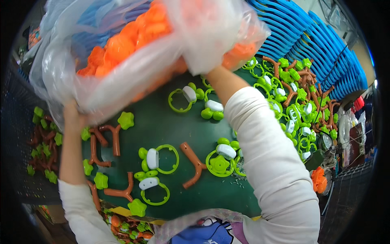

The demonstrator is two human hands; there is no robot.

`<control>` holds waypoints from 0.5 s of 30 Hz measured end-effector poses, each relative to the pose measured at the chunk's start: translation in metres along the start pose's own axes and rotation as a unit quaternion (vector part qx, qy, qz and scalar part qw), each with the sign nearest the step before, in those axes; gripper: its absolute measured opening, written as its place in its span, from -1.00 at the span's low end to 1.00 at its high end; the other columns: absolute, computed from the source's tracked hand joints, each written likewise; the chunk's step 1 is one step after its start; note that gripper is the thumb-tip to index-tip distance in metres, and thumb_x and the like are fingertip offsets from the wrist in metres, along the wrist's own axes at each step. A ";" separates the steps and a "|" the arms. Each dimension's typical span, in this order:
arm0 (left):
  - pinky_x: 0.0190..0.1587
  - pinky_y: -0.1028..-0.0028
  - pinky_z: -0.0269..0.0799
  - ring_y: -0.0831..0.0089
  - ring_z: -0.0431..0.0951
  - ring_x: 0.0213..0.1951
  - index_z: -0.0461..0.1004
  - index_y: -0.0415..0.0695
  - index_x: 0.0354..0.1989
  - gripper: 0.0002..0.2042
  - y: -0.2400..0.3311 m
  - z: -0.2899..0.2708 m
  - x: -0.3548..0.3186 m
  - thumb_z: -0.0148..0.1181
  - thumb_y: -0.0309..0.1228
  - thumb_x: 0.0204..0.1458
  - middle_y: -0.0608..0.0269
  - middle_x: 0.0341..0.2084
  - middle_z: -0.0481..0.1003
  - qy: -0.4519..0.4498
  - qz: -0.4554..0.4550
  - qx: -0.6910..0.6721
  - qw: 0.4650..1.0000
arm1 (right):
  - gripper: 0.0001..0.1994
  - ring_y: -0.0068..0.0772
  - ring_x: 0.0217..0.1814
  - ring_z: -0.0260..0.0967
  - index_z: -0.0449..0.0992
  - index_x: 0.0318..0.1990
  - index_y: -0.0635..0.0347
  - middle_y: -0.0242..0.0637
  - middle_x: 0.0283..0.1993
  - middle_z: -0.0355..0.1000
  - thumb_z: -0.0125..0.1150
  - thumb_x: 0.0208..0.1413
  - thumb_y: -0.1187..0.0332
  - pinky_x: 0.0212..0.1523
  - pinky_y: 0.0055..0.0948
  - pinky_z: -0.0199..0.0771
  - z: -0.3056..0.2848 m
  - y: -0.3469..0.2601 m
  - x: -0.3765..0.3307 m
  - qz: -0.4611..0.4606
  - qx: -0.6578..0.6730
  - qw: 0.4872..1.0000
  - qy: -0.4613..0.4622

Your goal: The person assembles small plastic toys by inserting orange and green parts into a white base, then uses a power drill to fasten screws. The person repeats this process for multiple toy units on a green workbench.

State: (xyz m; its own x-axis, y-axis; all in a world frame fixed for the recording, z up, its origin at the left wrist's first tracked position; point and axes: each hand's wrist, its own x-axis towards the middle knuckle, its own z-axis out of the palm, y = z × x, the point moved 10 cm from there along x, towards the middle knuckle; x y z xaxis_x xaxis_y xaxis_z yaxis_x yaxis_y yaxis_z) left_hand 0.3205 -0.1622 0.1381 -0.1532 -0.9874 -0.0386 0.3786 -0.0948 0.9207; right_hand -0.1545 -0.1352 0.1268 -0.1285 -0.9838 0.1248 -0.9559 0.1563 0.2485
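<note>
Where a dark mesh-sided crate [18, 166] of brown and green pieces stands at far left, the left forearm, its white sleeve pushed back, rises almost upright beside it. The left hand [74, 114] meets the lower left edge of a large translucent white plastic bag [122, 79]; film covers its fingers, so whether they are closed cannot be told. Glossy orange plastic parts [124, 44] fill the bag, which spans the far side of a dark green tabletop [199, 130]. Brown Y-shaped plastic branches [195, 164] and lime-green plastic rings with white blocks [189, 93] lie below it. The right forearm slants up and leftward across the table, bent at the elbow. The right hand [212, 70] disappears beneath bunched film at the bag's near side, its grip likewise impossible to tell. Further right, tall stacked blue plastic racks [325, 53] rise behind heaped pieces.
</note>
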 end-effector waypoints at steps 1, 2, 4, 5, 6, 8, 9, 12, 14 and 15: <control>0.20 -0.02 0.45 0.15 0.46 0.16 0.27 -0.17 0.32 -0.51 -0.030 0.014 -0.025 0.04 -0.42 0.18 0.11 0.17 0.41 0.027 0.025 0.076 0.996 | -0.37 0.14 0.38 0.17 0.18 0.36 0.30 0.13 0.34 0.22 0.13 0.26 0.11 0.43 -0.04 0.12 0.023 0.004 -0.002 0.005 0.006 0.999 -0.031; 0.14 0.10 0.47 0.21 0.47 0.15 0.25 -0.19 0.32 -0.51 -0.057 0.006 -0.050 0.07 -0.32 0.24 0.05 0.19 0.40 0.063 -0.020 0.101 0.993 | -0.36 0.15 0.37 0.18 0.18 0.36 0.31 0.14 0.33 0.23 0.14 0.25 0.11 0.42 -0.04 0.13 0.039 0.000 -0.007 0.000 0.019 0.998 -0.055; -0.07 0.27 0.51 0.32 0.57 -0.06 0.44 -0.23 0.15 -0.59 -0.082 0.011 -0.094 0.15 -0.23 0.23 0.12 -0.02 0.55 0.067 -0.084 0.157 0.982 | -0.35 0.15 0.34 0.20 0.18 0.35 0.32 0.14 0.31 0.24 0.16 0.24 0.11 0.40 -0.04 0.15 0.064 -0.002 -0.024 -0.009 0.052 0.994 -0.095; -0.14 0.30 0.50 0.31 0.58 -0.15 0.49 -0.23 0.06 -0.62 -0.073 0.021 -0.102 0.19 -0.22 0.21 0.13 -0.11 0.57 0.025 -0.094 0.303 0.948 | -0.35 0.15 0.33 0.21 0.18 0.35 0.33 0.14 0.30 0.24 0.17 0.23 0.12 0.40 -0.04 0.15 0.073 -0.001 -0.035 -0.018 0.077 0.990 -0.114; -0.21 0.34 0.48 0.30 0.59 -0.23 0.54 -0.24 -0.03 -0.65 -0.053 0.033 -0.115 0.23 -0.21 0.18 0.15 -0.20 0.60 -0.014 -0.101 0.443 0.891 | -0.35 0.15 0.32 0.22 0.18 0.34 0.34 0.15 0.29 0.25 0.18 0.23 0.12 0.39 -0.04 0.16 0.079 -0.001 -0.047 -0.027 0.112 0.985 -0.132; -0.35 0.37 0.44 0.24 0.57 -0.42 0.60 -0.26 -0.23 -0.69 -0.011 0.096 -0.150 0.32 -0.20 0.10 0.16 -0.42 0.60 -0.068 -0.040 0.682 0.727 | -0.34 0.16 0.29 0.24 0.17 0.33 0.35 0.15 0.27 0.26 0.20 0.21 0.12 0.38 -0.03 0.17 0.090 0.008 -0.074 -0.035 0.179 0.969 -0.168; -0.41 0.37 0.42 0.18 0.54 -0.52 0.62 -0.27 -0.35 -0.69 0.000 0.152 -0.172 0.37 -0.20 0.05 0.16 -0.54 0.57 -0.078 0.030 0.779 0.622 | -0.33 0.16 0.28 0.25 0.17 0.33 0.35 0.16 0.26 0.27 0.21 0.21 0.12 0.37 -0.03 0.18 0.096 0.015 -0.088 -0.035 0.214 0.958 -0.186; -0.06 0.15 0.44 -0.01 0.52 -0.11 0.55 -0.22 -0.13 -0.56 -0.006 0.293 -0.213 0.49 -0.19 -0.10 -0.08 -0.19 0.54 -0.244 0.405 0.612 0.634 | -0.32 0.17 0.25 0.28 0.17 0.32 0.37 0.17 0.23 0.29 0.24 0.18 0.12 0.35 -0.03 0.20 0.096 0.022 -0.127 -0.040 0.316 0.927 -0.197; 0.18 0.12 0.32 -0.09 0.41 0.12 0.29 -0.29 0.24 -0.25 -0.023 0.340 -0.193 0.48 -0.20 -0.10 -0.18 0.09 0.41 -0.297 0.435 0.561 0.639 | -0.31 0.17 0.22 0.30 0.17 0.31 0.39 0.17 0.21 0.30 0.26 0.17 0.12 0.33 -0.03 0.21 0.079 0.008 -0.143 -0.059 0.392 0.902 -0.172; 0.23 0.10 0.30 -0.11 0.38 0.16 0.22 -0.31 0.31 -0.18 -0.014 0.373 -0.187 0.47 -0.22 -0.11 -0.19 0.14 0.38 -0.314 0.460 0.467 0.687 | -0.30 0.17 0.21 0.31 0.16 0.31 0.39 0.17 0.20 0.31 0.27 0.16 0.12 0.33 -0.03 0.22 0.068 0.001 -0.154 -0.065 0.431 0.888 -0.148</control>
State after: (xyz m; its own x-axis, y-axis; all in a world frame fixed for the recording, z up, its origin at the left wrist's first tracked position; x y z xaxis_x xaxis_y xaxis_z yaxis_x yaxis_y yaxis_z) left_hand 0.0032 0.0713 0.2773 -0.7162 -0.2974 0.6314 -0.1267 0.9450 0.3015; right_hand -0.1536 0.0109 0.0426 0.0563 -0.9884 -0.1408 -0.7984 0.0401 -0.6008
